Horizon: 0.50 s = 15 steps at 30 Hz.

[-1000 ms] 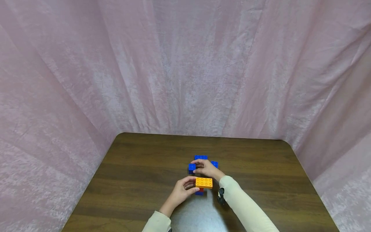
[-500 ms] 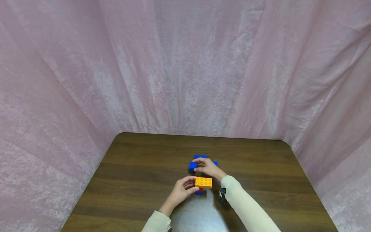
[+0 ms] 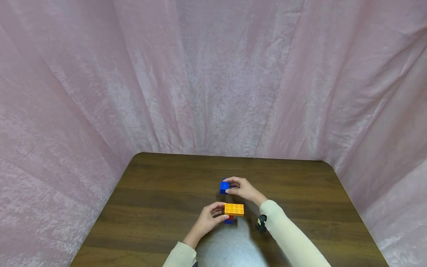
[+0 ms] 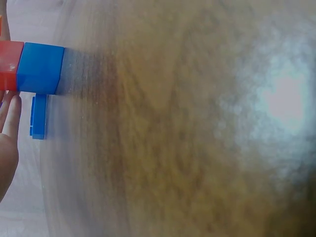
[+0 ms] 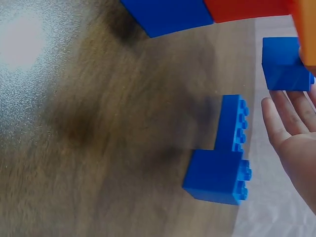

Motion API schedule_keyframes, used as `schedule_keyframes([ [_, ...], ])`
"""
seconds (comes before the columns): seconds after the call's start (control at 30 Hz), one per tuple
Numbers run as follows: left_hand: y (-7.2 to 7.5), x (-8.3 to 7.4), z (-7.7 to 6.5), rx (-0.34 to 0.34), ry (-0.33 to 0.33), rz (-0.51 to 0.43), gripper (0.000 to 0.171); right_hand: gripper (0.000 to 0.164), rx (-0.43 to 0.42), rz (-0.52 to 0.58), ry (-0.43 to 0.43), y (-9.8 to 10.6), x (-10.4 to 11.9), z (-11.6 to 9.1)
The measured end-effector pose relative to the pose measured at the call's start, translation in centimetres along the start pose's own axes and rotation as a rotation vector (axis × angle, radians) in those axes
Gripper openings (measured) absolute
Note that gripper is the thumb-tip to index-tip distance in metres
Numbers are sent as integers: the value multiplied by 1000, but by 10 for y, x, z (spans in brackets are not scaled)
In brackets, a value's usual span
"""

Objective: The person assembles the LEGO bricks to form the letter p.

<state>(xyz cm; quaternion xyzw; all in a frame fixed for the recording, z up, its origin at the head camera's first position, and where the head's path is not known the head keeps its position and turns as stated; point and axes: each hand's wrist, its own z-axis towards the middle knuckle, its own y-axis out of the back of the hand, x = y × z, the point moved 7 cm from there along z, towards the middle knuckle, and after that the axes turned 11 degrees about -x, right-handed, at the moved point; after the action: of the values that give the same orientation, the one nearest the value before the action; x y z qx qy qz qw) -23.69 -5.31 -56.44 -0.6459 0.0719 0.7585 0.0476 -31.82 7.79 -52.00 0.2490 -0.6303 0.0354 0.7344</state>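
Observation:
In the head view, my left hand [image 3: 208, 218] grips a stack from its left side: an orange brick [image 3: 234, 209] on top, a red brick [image 3: 231, 218] beneath, a blue brick [image 3: 228, 221] lowest. Just beyond it, my right hand [image 3: 245, 190] pinches a small blue brick [image 3: 224, 187] between thumb and fingers. The right wrist view has this pinched brick [image 5: 284, 64] above the right hand [image 5: 301, 150], apart from the stack's blue brick [image 5: 173, 15] and red brick [image 5: 249, 9]. Both the stack's blue brick [image 4: 40, 68] and red brick [image 4: 10, 65] appear in the left wrist view.
Two other blue bricks lie on the table in the right wrist view: a long one [image 5: 228, 123] and a blocky one [image 5: 215, 175]. From the head, my right hand mostly covers them. Behind the wooden table [image 3: 160, 185] hangs a pink curtain [image 3: 213, 74].
My right hand has moved away from me and slightly right, carrying the small blue brick past the stack. My left hand and the stack have stayed almost still.

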Motion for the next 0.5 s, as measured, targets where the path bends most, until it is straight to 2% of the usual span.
schedule_keyframes([
  [0.17,-1,-1,0,-5,-5,9,32,40,-1,-23,28,6,11,-7],
  [0.37,0,1,-1,-16,22,12,32,40,-28,-27,52,12,20,-14],
  [0.5,1,-1,0,-15,8,12,31,39,-50,-30,55,18,26,-20],
])
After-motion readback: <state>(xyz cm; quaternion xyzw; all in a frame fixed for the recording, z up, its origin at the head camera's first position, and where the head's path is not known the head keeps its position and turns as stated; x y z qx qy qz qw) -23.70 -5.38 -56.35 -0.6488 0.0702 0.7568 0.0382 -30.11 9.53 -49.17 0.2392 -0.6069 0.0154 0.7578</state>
